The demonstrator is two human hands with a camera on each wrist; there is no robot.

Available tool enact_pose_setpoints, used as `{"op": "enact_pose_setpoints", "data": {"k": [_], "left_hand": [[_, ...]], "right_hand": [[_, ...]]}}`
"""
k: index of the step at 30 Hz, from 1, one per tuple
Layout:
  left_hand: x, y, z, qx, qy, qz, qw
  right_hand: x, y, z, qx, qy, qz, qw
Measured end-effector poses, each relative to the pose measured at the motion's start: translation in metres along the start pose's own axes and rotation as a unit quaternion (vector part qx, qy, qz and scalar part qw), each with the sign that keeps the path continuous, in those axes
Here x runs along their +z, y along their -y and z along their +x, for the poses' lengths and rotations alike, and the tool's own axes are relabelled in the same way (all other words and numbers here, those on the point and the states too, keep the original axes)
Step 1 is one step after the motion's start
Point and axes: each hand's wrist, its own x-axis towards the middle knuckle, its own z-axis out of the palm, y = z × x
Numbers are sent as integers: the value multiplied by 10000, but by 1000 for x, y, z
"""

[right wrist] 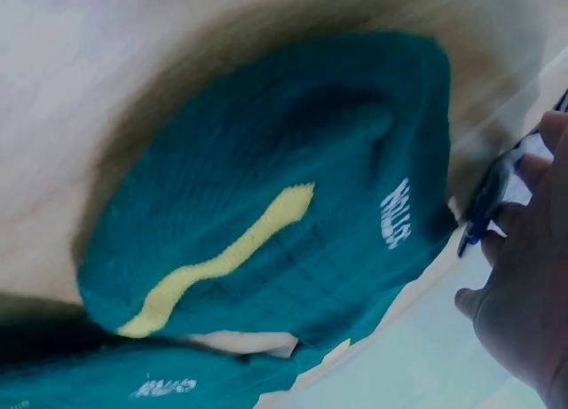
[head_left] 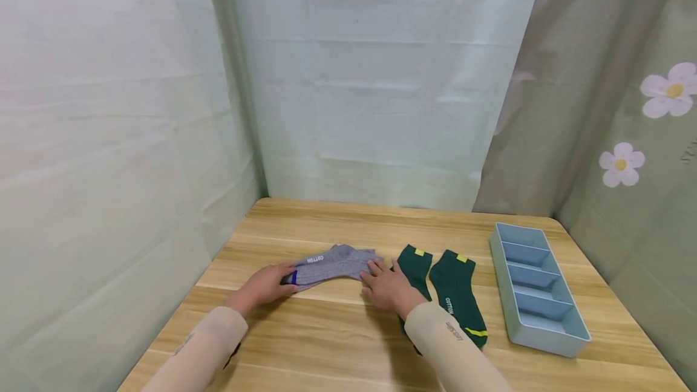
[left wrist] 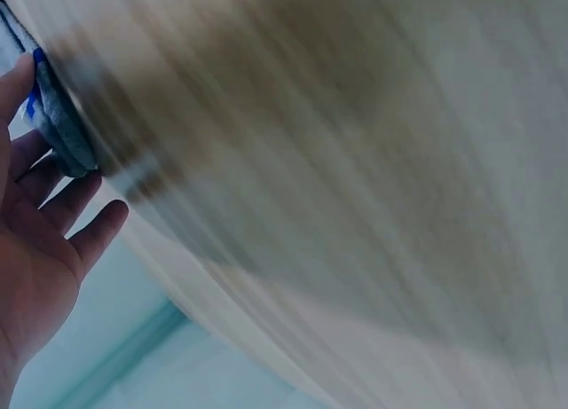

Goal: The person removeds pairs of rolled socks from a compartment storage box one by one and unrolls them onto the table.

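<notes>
A pair of grey socks, one on the other, lies flat across the table with white COTTON lettering and a blue stripe at the left end. My left hand is at that striped end; in the left wrist view the thumb and fingers of the left hand pinch the sock end. My right hand rests with spread fingers on the right end of the grey socks. Its wrist and sleeve partly cover the nearer of two dark green socks.
Another green sock with yellow marks lies beside it. Farther right stands a light blue organizer box divided into several compartments. The wooden table is bordered by hanging pale curtains at the back and sides.
</notes>
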Motion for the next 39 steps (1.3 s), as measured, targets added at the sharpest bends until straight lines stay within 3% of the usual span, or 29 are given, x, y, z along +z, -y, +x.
{"op": "enact_pose_setpoints", "data": {"k": [5,8,11,15,19,24,30,39], "left_hand": [[-5,-2,5,-74,-85,-21,9999],[-10,-3,11,75,-262,-10,9996],[-12,-3,16,350,-282,38,9990],[-9,-1,17,855,39,230,9961],[-4,-1,13,988,181,36,9949],[1,-3,8,855,116,-285,9959],[4,-9,3,918,151,-238,9954],[9,-24,-5,1358,-18,-40,9907]], "right_hand": [[7,14,-1,151,-260,433,9986],[10,26,-2,218,-532,721,9957],[11,36,-3,358,-631,999,9923],[10,41,-5,574,-489,997,9922],[9,34,-4,629,-276,830,9942],[6,19,0,500,-70,823,9953],[2,3,7,307,154,928,9951],[2,-16,14,246,185,1290,9912]]}}
